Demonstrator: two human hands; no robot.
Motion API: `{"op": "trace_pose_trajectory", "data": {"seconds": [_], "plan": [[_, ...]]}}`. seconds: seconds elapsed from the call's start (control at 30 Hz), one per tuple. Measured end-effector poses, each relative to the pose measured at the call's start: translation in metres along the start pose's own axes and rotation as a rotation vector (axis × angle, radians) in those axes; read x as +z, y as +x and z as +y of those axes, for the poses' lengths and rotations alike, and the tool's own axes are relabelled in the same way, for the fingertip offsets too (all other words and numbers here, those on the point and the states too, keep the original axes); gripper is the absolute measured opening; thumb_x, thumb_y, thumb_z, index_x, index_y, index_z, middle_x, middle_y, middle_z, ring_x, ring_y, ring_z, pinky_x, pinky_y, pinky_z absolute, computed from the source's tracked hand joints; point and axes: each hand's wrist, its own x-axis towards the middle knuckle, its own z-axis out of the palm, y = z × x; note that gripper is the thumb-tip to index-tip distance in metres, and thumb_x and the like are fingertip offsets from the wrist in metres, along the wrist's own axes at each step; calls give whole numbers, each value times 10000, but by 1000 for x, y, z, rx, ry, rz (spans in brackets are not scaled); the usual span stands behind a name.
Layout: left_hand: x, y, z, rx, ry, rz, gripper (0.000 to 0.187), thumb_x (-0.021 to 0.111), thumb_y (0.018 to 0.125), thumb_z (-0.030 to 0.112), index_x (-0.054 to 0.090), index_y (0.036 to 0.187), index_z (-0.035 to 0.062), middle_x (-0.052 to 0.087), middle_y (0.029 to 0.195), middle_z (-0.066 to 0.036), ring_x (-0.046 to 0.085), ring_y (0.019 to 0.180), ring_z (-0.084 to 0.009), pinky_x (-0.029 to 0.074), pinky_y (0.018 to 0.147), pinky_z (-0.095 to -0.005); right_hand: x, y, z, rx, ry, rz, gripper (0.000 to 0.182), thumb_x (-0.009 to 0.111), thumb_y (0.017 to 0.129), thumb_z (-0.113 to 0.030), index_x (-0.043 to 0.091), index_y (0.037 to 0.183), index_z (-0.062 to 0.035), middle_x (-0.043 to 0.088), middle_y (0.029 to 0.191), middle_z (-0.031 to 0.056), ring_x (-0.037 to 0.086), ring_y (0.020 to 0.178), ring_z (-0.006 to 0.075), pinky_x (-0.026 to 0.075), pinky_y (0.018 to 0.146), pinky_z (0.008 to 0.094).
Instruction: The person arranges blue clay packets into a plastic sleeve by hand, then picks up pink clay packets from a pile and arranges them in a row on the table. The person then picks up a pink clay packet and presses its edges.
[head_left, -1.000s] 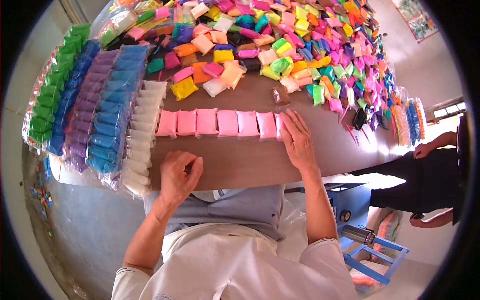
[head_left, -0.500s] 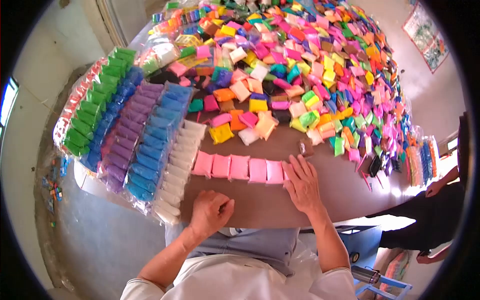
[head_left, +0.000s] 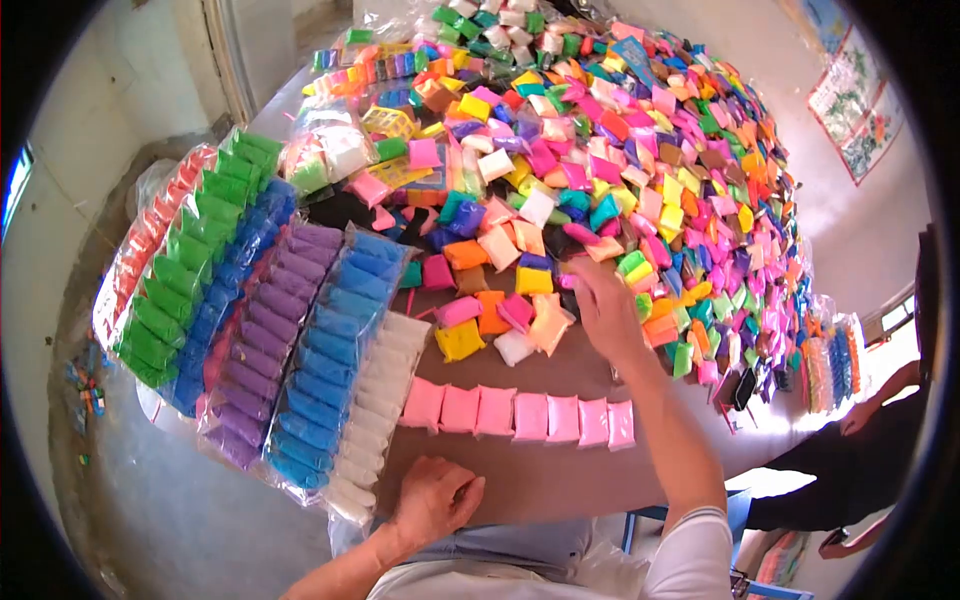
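Seven pink packs (head_left: pixel 531 416) lie side by side on the table (head_left: pixel 520 485) in one row that runs crosswise in front of the person, its right end slightly nearer the body. Each pack is upright as seen from above, so its longer side points away from the person, across the line of the row.

The right hand (head_left: pixel 607 312) is beyond the row, over the near edge of the loose pile (head_left: pixel 690 190) — its fingers bent, pointing away and a little left, the tips beside a small purple pack (head_left: pixel 568 282). Whether they grip it, I cannot tell. The right forearm passes just beside the row's right end and is the nearer arm to it, and the right hand is the one at the pile.

The left hand (head_left: pixel 437 497) rests near the table's front edge, on the near side of the row — fingers loosely closed, with no pack showing in them. Past the row's left end, a white strip (head_left: pixel 378 405) slants away, beside a blue strip (head_left: pixel 335 350).
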Motion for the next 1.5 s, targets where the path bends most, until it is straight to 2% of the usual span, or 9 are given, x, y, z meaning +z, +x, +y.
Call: {"op": "trace_pose_trajectory", "data": {"seconds": [0.33, 0.47, 0.73, 0.77, 0.9, 0.97, 1.17, 1.27, 1.5], "plan": [[3, -3, -8, -46, -53, -19, 159, 754, 805, 151, 614, 733, 125, 579, 624, -33, 573, 586, -273, 414, 576, -434, 78, 266, 69, 37, -11, 202, 309, 577, 936, -255, 706, 1089, -19, 704, 1059, 220, 674, 999, 391, 519, 890, 464], [-2, 3, -4, -70, -51, -30, 148, 770, 790, 163, 630, 747, 136, 574, 620, -21, 575, 575, -262, 412, 565, -427, 110, 302, 76, 117, -218, -111, 394, 672, 862, -366, 721, 1031, -13, 708, 1046, 231, 666, 1044, 386, 518, 902, 468], [-5, 5, -1, -129, -134, -36, 134, 713, 840, 152, 609, 773, 102, 568, 676, -71, 551, 637, -306, 402, 623, -464, 146, 298, 93, 247, -54, 190, 324, 697, 800, -319, 686, 868, -2, 697, 935, 225, 674, 927, 387, 520, 823, 462], [-3, 4, -5, -149, -141, -50, 133, 744, 816, 163, 642, 744, 117, 583, 627, -26, 567, 568, -270, 402, 569, -431, 141, 295, 92, 287, -75, 249, 269, 691, 827, -273, 677, 824, -5, 706, 876, 176, 691, 834, 304, 525, 737, 405], [-11, 6, -5, -132, -130, -146, 118, 719, 833, 151, 644, 758, 99, 584, 628, -39, 564, 575, -279, 400, 582, -434, 77, 255, 74, 490, 843, 150, 169, 629, 949, -178, 646, 944, -10, 687, 851, 55, 643, 756, 118, 489, 636, 261], [-8, 5, -6, -139, -168, -65, 150, 700, 864, 191, 647, 756, 101, 594, 650, -87, 583, 618, -318, 423, 583, -455, 45, 202, 50, 437, 1144, 60, 146, 628, 964, -150, 602, 1001, -11, 670, 888, 50, 645, 783, 138, 502, 666, 268], [-10, 3, -2, -172, -228, -129, 185, 640, 945, 229, 640, 968, 46, 595, 763, -74, 560, 691, -199, 449, 635, -338, 1, -32, -78, 647, 1290, -57, 233, 654, 980, -216, 652, 1143, -50, 605, 871, -41, 516, 750, 47, 413, 673, 200], [-3, 0, -3, -248, -383, -39, 251, 653, 938, 270, 644, 1005, 28, 596, 682, -102, 592, 604, -210, 462, 564, -349, 13, -126, -122, 737, 1302, -49, 237, 665, 981, -172, 625, 1153, -13, 657, 933, 10, 593, 785, 71, 503, 694, 227], [9, -3, 4, -11, -163, 64, 311, 671, 948, 276, 604, 828, -3, 548, 663, -118, 523, 564, -185, 405, 526, -344, 47, -218, -154, 727, 1340, -68, 231, 657, 986, -162, 616, 1141, 4, 686, 969, 54, 653, 874, 104, 571, 773, 281]]}}
